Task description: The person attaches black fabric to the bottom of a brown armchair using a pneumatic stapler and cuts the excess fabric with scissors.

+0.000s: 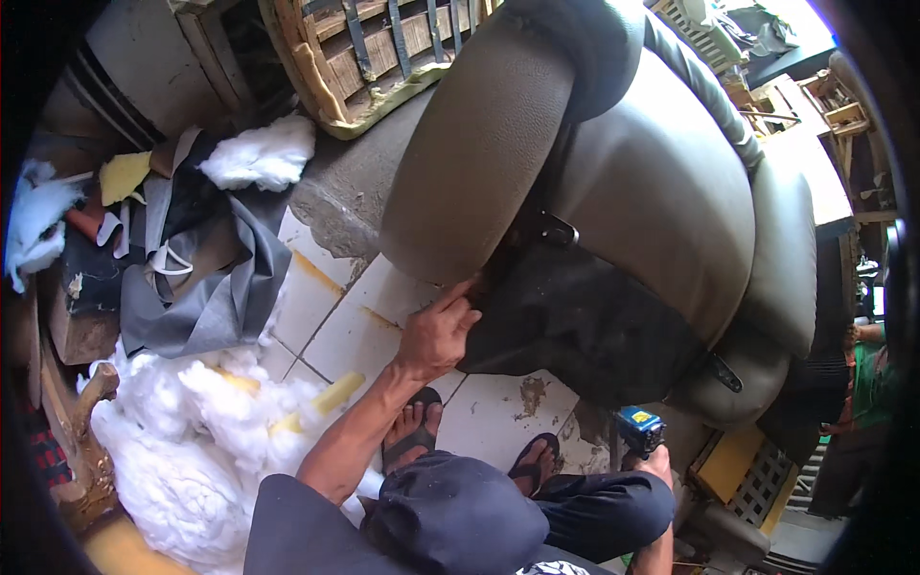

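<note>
A large grey-brown upholstered seat lies tipped in front of me, its padded armrest towards me. Black lining cloth covers its underside, near a small dark metal bracket. My left hand is at the armrest's lower end, beside the cloth's edge. Its index finger reaches up to the seat and the other fingers curl in; whatever they may pinch is hidden. Low on the right, my right hand is closed around the handle of a blue-and-black power tool, held apart from the seat.
White fibre stuffing is heaped at the left, with yellow foam strips in it. Grey leatherette scraps lie behind. A wooden frame with dark straps stands at the back. At the far right is another person's green garment.
</note>
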